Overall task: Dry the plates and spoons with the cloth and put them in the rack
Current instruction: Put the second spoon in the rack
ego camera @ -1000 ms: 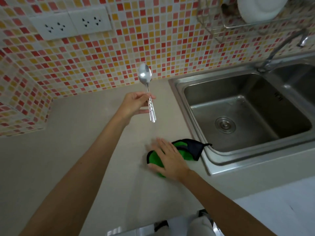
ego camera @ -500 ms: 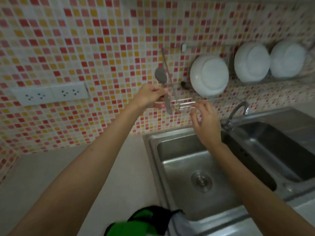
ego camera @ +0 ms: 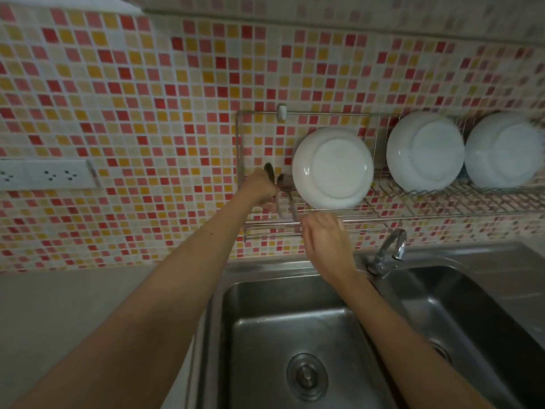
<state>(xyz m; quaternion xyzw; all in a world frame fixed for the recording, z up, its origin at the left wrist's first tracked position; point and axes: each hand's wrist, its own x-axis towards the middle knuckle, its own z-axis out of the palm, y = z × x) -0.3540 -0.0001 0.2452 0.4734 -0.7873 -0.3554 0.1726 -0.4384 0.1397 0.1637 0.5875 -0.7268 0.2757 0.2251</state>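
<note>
A wire rack (ego camera: 324,113) hangs on the tiled wall above the sink and holds three white plates (ego camera: 333,168) (ego camera: 424,150) (ego camera: 501,149) standing on edge. My left hand (ego camera: 261,187) grips a metal spoon (ego camera: 269,169) bowl-up at the rack's left end, beside the leftmost plate. A second spoon (ego camera: 284,181) stands just to its right in the rack. My right hand (ego camera: 324,234) is at the rack's front rail, fingers curled near the lower end of that second spoon's handle; what they touch is hidden. The cloth is out of view.
A double steel sink (ego camera: 295,290) lies below the rack, with a drain (ego camera: 306,376) in the left basin and a faucet (ego camera: 389,249) between the basins. Beige counter (ego camera: 73,305) stretches to the left. White wall sockets (ego camera: 47,174) sit on the tiles at the left.
My view tilted up from the counter to the rack. My left hand carried the spoon up to the rack's left end. My right hand left the green cloth and rose to the rack's rail.
</note>
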